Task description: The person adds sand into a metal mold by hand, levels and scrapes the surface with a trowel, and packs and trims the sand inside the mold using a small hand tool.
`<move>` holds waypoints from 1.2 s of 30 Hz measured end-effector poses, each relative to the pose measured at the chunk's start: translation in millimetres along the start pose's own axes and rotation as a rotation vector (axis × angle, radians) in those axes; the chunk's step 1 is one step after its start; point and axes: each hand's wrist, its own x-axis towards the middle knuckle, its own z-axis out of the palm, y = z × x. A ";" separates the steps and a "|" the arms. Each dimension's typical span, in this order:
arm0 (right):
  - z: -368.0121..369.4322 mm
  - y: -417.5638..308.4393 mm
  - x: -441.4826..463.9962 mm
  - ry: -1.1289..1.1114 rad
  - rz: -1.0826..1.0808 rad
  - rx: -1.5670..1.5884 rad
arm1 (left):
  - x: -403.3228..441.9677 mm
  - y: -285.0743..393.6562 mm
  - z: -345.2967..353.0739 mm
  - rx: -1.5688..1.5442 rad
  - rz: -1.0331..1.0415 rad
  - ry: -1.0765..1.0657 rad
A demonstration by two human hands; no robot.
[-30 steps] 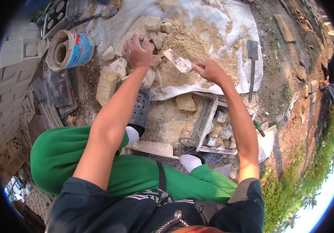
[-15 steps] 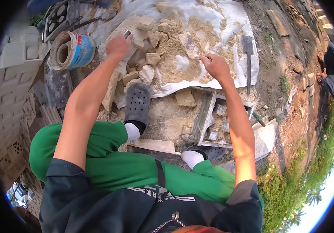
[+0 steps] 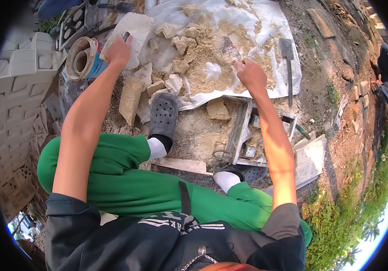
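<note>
Beneath the sand (image 3: pixel 200 77), the white sheet (image 3: pixel 198 103) is spread across upper centre, apparently keeping soil out. Upper left, the pale slab (image 3: pixel 137 32) is overlapped by the left hand (image 3: pixel 118 53), closed round a small dark object (image 3: pixel 125 35). Right of centre, the trowel (image 3: pixel 228 50) is held handle-end in the closed right hand (image 3: pixel 252 75), its blade left free.

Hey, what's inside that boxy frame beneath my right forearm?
Inside the frame, shiny blocky pieces show, with paler bits around them. Your right forearm crosses above, so I can't tell what lies in the part it covers.
</note>
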 end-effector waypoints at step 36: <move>16.6 -21.1 5.1 -0.229 0.145 0.323 | 4.2 144.4 88.3 0.378 0.995 -0.291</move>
